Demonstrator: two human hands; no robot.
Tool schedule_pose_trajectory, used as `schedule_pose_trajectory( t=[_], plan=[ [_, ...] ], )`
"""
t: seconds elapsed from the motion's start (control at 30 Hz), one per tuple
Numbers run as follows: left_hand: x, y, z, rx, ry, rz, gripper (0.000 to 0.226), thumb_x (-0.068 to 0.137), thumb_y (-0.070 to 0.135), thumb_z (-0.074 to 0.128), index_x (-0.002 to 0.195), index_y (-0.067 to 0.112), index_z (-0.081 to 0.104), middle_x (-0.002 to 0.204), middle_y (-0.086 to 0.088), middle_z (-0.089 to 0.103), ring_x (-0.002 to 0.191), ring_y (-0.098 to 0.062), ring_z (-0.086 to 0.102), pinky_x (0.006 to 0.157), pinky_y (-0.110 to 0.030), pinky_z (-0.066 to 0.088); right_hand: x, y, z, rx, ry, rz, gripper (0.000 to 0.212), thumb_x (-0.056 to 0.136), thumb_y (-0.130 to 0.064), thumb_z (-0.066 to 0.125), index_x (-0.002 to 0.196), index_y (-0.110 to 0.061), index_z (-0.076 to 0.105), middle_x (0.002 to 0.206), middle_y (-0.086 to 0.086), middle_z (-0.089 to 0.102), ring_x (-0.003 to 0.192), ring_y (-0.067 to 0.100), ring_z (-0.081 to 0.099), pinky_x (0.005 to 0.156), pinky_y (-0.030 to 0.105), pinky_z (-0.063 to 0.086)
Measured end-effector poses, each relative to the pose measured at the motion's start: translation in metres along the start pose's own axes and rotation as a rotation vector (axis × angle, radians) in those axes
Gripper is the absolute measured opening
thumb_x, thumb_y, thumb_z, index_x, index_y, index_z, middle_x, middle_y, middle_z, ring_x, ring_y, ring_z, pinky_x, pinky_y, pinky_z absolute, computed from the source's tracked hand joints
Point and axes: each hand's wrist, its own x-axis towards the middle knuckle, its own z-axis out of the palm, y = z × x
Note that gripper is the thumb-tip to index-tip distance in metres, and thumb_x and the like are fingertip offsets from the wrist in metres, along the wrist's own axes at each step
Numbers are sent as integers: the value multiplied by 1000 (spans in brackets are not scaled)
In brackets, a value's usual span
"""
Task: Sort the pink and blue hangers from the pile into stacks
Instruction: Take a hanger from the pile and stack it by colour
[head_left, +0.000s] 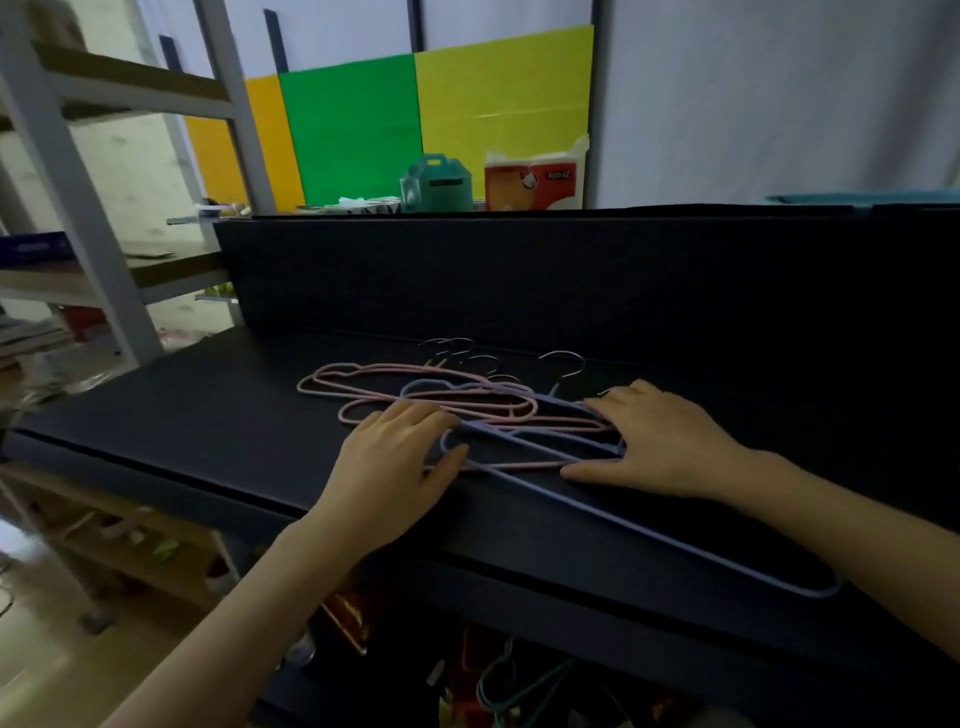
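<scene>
Zero stacks were formed: pink hangers (519, 464) and blue hangers (524, 440) lay tangled in one pile (483, 410) on the tabletop (208, 415), left hand (400, 457) and right hand (670, 441) resting flat on it, grasping nothing.

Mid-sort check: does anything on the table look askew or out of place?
One blue hanger juts out of the tangled pile, slanting toward the near right, its end close to the table front edge. Pink and blue lie interlocked, with no separate stacks. The left hand and right hand rest flat on it.

The red-and-orange package (535, 179) behind the black partition carries an upside-down "2rolls".
</scene>
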Motion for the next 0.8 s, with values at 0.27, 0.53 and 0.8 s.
schedule_pose_trajectory(
  t=[0.27,0.53,0.8],
  plan=[
    [28,-24,13,-249,-115,192,56,81,61,33,120,29,56,119,15,56,111,0,48,88,-6,30,-14,18,-32,154,39,153,95,66,-75,49,145,-25,30,143,-9,39,122,10,45,98,33,42],
    [55,-20,24,-311,-325,475,77,70,75,42,133,31,45,133,15,43,122,1,37,105,-26,36,-81,37,-61,388,242,447,98,53,-65,58,139,-22,42,130,-7,51,106,7,51,90,23,40],
    [75,-11,34,-286,-340,615,96,59,85,29,135,28,38,130,12,38,119,-4,35,105,-23,31,-138,7,-56,378,408,662,94,54,-69,60,134,-21,49,118,-16,53,102,0,53,89,21,38]
  ],
)
